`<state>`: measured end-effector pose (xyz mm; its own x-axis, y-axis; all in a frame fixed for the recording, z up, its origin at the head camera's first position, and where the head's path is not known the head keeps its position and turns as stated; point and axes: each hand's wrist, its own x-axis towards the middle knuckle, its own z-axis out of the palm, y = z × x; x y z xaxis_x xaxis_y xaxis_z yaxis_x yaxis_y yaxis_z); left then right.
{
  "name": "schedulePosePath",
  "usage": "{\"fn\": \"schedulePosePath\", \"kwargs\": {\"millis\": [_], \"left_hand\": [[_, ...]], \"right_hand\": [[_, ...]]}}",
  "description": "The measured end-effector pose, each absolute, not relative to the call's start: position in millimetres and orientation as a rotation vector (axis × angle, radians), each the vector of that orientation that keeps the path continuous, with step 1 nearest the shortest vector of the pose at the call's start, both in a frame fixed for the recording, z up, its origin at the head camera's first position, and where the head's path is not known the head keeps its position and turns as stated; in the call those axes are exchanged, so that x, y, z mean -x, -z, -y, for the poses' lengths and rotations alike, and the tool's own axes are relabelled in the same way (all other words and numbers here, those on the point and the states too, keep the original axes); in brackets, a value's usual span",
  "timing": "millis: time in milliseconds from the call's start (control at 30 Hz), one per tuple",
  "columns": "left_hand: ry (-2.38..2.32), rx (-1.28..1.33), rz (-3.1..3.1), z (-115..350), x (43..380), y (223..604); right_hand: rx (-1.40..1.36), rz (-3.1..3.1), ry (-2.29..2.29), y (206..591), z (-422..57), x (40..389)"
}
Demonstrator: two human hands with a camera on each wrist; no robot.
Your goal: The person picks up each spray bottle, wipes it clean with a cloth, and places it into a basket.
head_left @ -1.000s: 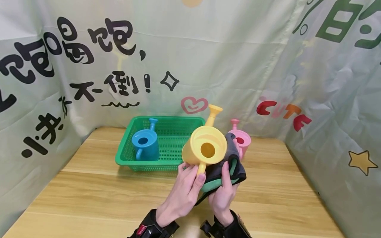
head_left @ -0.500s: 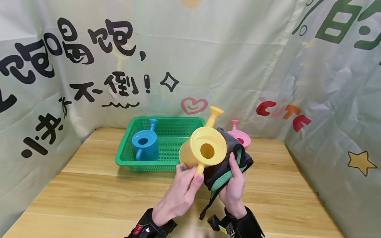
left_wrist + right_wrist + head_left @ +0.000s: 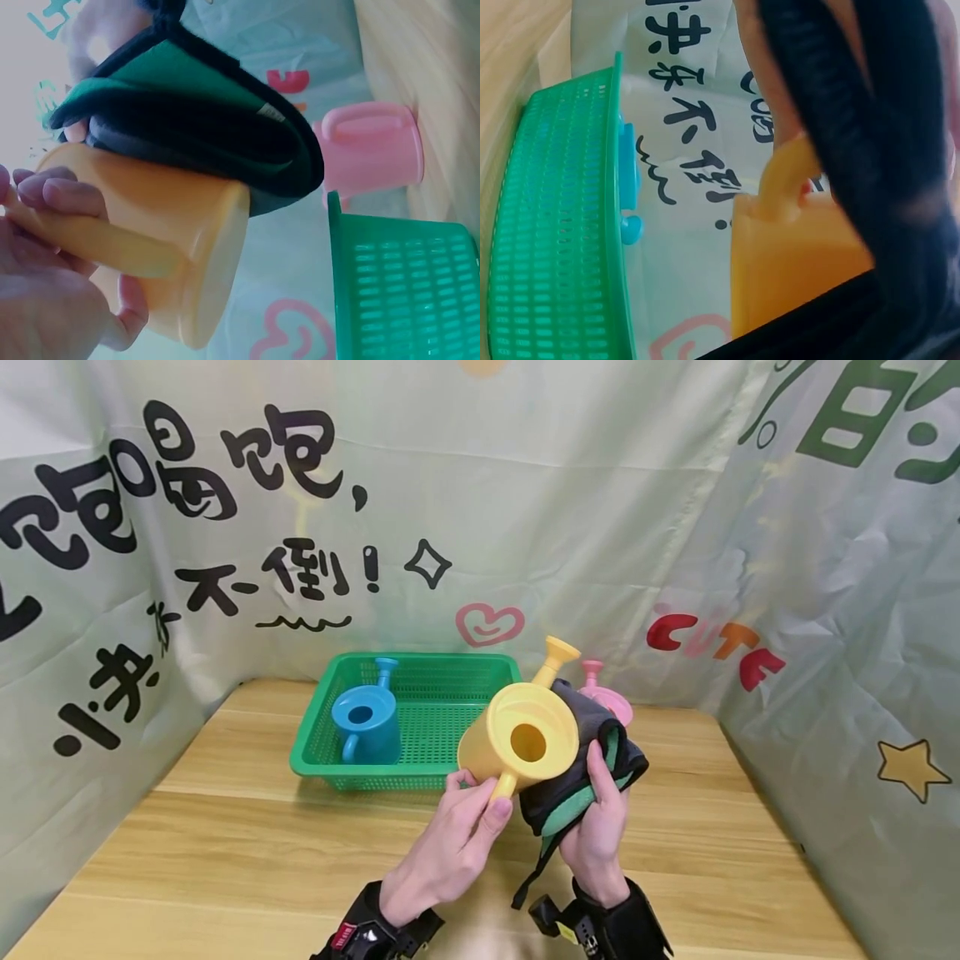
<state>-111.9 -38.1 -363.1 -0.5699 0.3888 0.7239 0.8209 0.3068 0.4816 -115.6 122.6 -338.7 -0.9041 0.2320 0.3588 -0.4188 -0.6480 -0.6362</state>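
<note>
A yellow toy watering can (image 3: pixel 480 747) is held up above the table, tilted so its top faces me. My left hand (image 3: pixel 448 852) grips its handle; the left wrist view shows fingers (image 3: pixel 75 196) wrapped round that handle. In my right hand (image 3: pixel 598 835) is a folded dark grey cloth (image 3: pixel 592 718) with green lining and black edging, the thumb lying over its near fold. The cloth presses against the can's right side. One black strap hangs from it. Behind the cloth stands a pink watering can (image 3: pixel 611 700), partly hidden in the head view.
A green perforated basket (image 3: pixel 307 743) stands at the back left of the wooden table (image 3: pixel 300 868). Inside it, on the left, is a blue watering can (image 3: pixel 378 727). A printed fabric backdrop (image 3: pixel 585 527) closes off the back and sides.
My right hand has shifted right and a little up with the cloth, covering more of the pink can. The yellow can has moved slightly right and down, still in my left hand.
</note>
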Motion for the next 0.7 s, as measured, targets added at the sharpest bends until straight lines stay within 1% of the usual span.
{"fn": "schedulePosePath", "kwargs": {"millis": [267,400,600,700], "left_hand": [[1.161,1.079,2.109,39.7,112.0,362.3],[1.169,1.061,2.101,37.1,111.6,363.5],[1.155,1.051,2.097,33.3,109.9,365.4],[1.12,1.051,2.096,31.6,109.3,365.6]], "right_hand": [[-0.394,1.039,-2.495,342.5,-114.7,112.2],[-0.368,1.044,-2.43,345.8,-104.5,109.5],[-0.244,1.028,-2.355,347.0,-92.0,105.9],[-0.272,0.994,-2.344,347.5,-89.0,104.7]]}}
